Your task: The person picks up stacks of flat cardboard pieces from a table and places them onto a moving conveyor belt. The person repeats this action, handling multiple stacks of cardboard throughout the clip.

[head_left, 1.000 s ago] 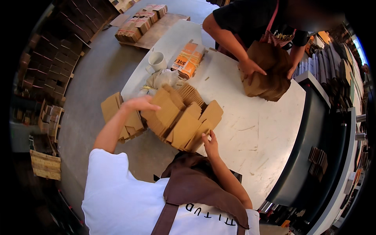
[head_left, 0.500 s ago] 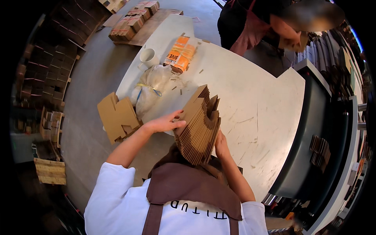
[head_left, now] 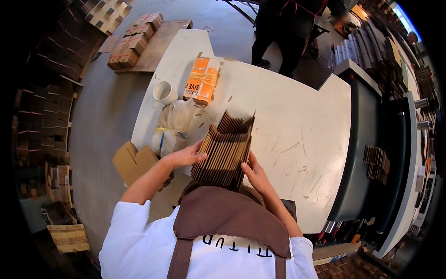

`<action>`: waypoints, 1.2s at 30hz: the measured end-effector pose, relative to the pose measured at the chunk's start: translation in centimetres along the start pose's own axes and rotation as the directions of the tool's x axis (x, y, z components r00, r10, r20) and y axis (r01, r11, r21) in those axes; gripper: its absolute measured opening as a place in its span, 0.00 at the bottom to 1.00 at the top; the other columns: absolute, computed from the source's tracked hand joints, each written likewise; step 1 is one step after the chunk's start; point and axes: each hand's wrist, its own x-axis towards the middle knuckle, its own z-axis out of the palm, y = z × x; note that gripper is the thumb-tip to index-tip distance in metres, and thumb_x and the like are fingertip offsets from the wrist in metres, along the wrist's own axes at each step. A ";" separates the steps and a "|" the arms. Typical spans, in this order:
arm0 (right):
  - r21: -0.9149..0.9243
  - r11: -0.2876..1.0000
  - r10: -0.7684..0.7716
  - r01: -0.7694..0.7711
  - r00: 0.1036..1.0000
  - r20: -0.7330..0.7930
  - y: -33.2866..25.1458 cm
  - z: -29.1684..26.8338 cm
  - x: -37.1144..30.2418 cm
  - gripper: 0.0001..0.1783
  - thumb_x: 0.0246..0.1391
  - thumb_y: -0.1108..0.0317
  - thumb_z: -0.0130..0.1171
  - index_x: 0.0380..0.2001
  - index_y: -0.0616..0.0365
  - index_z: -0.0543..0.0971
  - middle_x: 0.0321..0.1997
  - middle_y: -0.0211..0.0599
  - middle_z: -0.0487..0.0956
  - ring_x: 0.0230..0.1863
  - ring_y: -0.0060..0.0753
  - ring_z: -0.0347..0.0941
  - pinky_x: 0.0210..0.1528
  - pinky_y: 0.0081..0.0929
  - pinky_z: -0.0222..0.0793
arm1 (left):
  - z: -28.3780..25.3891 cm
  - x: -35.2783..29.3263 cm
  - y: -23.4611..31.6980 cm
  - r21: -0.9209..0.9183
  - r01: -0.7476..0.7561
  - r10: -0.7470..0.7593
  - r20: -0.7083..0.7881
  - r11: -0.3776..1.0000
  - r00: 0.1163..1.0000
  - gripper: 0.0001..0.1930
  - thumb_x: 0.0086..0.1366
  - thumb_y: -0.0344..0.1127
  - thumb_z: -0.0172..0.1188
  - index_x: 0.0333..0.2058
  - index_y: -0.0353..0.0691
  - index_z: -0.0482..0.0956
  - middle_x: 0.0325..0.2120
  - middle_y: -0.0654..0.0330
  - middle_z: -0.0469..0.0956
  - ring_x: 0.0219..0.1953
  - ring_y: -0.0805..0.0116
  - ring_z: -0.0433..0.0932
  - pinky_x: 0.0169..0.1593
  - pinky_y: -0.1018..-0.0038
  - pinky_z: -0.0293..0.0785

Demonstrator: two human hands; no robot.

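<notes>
A thick stack of brown die-cut cardboard pieces (head_left: 222,156) stands on edge at the near side of the white table (head_left: 283,135), close against my apron. My left hand (head_left: 188,156) presses on the stack's left side, its fingers partly hidden behind it. On the right side my right hand (head_left: 254,172) holds the stack, thumb toward me and fingers along the side. The pieces lie in line, with a notch across the upper part. Left of my left hand lie flat cardboard blanks (head_left: 134,162) at the table edge.
A clear plastic bag (head_left: 174,125) tied with string, a white mug (head_left: 164,93) and an orange tied package (head_left: 202,79) occupy the table's left side. Cardboard pieces (head_left: 376,162) lie on a dark machine (head_left: 357,186) at right. Bundled cartons (head_left: 134,42) sit far left; another person (head_left: 288,32) stands beyond the table.
The cardboard stack has turned from a slant to nearly straight, its edges more even. My right hand now shows more at its side. The person beyond the table has shifted in view.
</notes>
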 end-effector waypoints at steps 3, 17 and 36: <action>-0.064 0.996 0.054 -0.055 0.999 -0.006 0.1 0.5 1.0 0.45 0.57 0.45 0.52 0.67 0.59 0.47 0.67 0.51 0.57 0.67 0.47 0.55 0.66 0.35 0.52 | 0.6 1.5 -1.3 -0.085 -0.008 -0.002 -0.118 0.996 0.993 0.52 0.57 0.60 0.60 0.66 0.34 0.39 0.64 0.46 0.51 0.66 0.56 0.51 0.66 0.67 0.50; 0.064 0.997 0.056 -0.050 0.995 -0.088 -1.5 -0.9 1.2 0.45 0.57 0.49 0.54 0.67 0.60 0.46 0.67 0.51 0.59 0.67 0.46 0.55 0.66 0.36 0.52 | -1.7 10.8 7.2 0.429 -0.383 0.398 0.058 0.818 0.915 0.39 0.62 0.52 0.56 0.64 0.36 0.52 0.62 0.48 0.58 0.64 0.57 0.58 0.65 0.66 0.53; 0.011 1.000 0.008 -0.006 0.985 -0.173 0.7 0.1 0.7 0.37 0.63 0.48 0.42 0.66 0.61 0.51 0.69 0.50 0.56 0.69 0.45 0.51 0.68 0.33 0.47 | 4.5 2.6 -0.1 -0.309 0.001 -0.032 -0.095 0.951 0.995 0.46 0.59 0.47 0.61 0.66 0.38 0.42 0.63 0.52 0.54 0.66 0.61 0.50 0.67 0.65 0.47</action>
